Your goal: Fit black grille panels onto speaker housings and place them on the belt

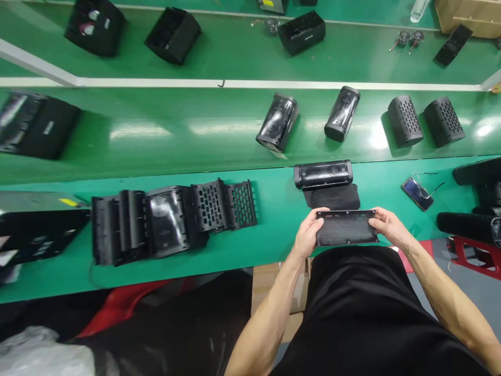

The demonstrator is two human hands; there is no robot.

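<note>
Between my two hands is a black rectangular plastic panel point(346, 230), its hollow inner side turned up toward me. My left hand point(307, 232) grips its left end, thumb on top. At the opposite end my right hand point(387, 225) pinches the edge, thumb over the rim. Just beyond the panel a dark flat sheet point(332, 197) lies on the green bench. A black speaker-like housing point(323, 175) with a glossy front rests along the sheet's far edge.
Left on the bench point(274, 230) is a row of black shells point(168, 219) and perforated grilles point(211, 204). A phone point(417, 193) with glasses point(423, 191) on it lies right. Several black housings point(277, 122) stand on the green ledge behind; more parts sit on the upper shelf point(235, 47).
</note>
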